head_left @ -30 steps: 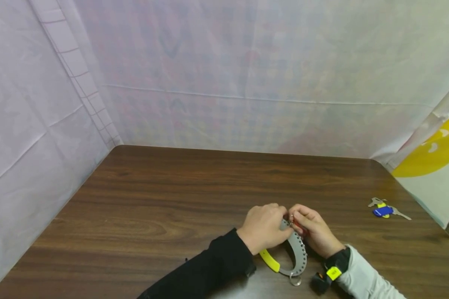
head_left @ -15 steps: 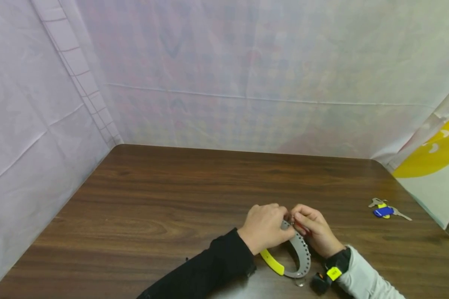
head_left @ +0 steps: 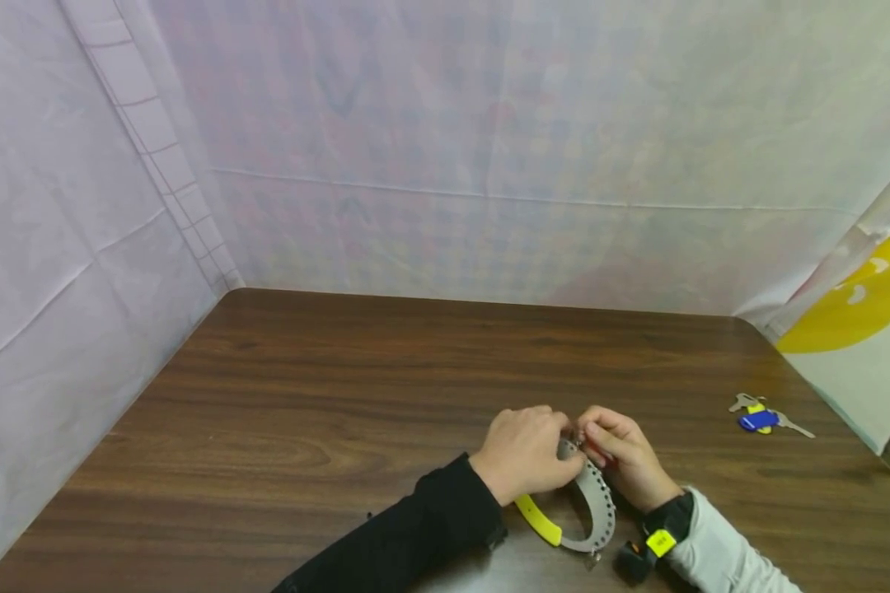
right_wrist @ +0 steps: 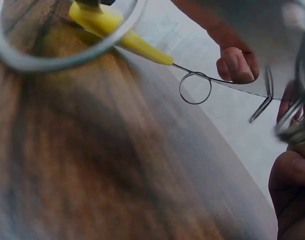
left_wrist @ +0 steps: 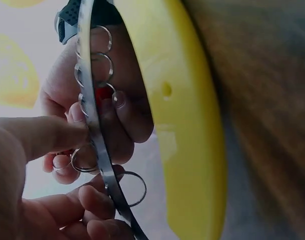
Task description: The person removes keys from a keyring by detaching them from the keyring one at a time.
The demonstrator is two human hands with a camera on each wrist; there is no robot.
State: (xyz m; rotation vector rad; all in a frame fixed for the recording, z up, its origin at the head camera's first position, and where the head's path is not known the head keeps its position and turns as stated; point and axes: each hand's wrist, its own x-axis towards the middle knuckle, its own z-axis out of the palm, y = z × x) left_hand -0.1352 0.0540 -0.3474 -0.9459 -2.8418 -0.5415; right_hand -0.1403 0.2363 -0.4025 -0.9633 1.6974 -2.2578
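In the head view my left hand point(head_left: 530, 453) grips a curved grey metal key holder point(head_left: 601, 511) with a row of holes and a yellow handle point(head_left: 539, 523). My right hand point(head_left: 626, 457) pinches at its far end, close to the left fingertips. Several thin split rings sit along the band; the left wrist view shows one loop point(left_wrist: 143, 187) below the left fingers. A small red piece point(left_wrist: 103, 93) shows by the right fingers, mostly hidden. In the right wrist view, another split ring point(right_wrist: 181, 95) hangs beside the handle.
Two keys with a blue tag point(head_left: 759, 421) and a yellow tag lie on the brown wooden table point(head_left: 326, 379) at the right. White cloth point(head_left: 489, 165) hangs behind the table. Wrist cameras point(head_left: 638, 562) are strapped near my hands.
The key holder has shifted slightly to the right, its hanging ring with it. The red piece by my right fingers shows less than before. Both hands stay almost in place.
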